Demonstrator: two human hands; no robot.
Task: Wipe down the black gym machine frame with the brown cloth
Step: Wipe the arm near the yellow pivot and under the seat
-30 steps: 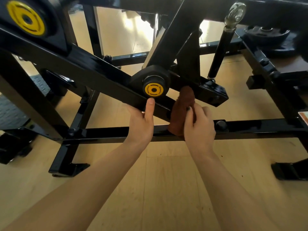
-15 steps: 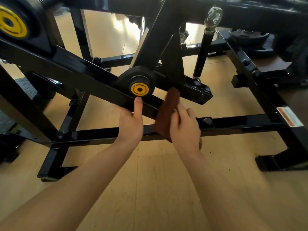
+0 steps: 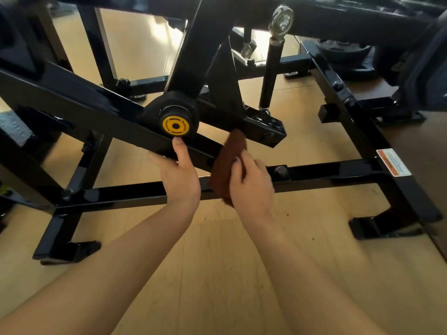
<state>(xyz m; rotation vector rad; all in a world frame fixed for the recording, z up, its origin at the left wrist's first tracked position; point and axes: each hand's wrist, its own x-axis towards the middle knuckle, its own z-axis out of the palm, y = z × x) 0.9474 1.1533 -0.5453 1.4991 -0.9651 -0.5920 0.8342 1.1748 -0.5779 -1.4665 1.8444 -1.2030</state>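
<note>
The black gym machine frame (image 3: 79,102) fills the upper view, with a sloping beam that runs down to the right past a pivot hub with a yellow cap (image 3: 175,126). My left hand (image 3: 180,174) grips that beam from below, thumb up just under the yellow cap. My right hand (image 3: 251,183) holds the brown cloth (image 3: 228,163) against the beam's lower end, right of the hub. The cloth hangs down over the low cross bar (image 3: 338,171). My right fingers are curled round the cloth.
Wooden floor (image 3: 217,274) lies below the frame. A chrome-ended black rod (image 3: 272,68) stands behind the beam. A black weight plate (image 3: 343,52) lies at the back right. An orange warning label (image 3: 393,162) is stuck on the right frame leg. Frame feet (image 3: 377,229) rest on the floor.
The view has shifted, so the frame sits further left in the picture. Both hands stay at the same place on the beam, the cloth still pressed right of the hub.
</note>
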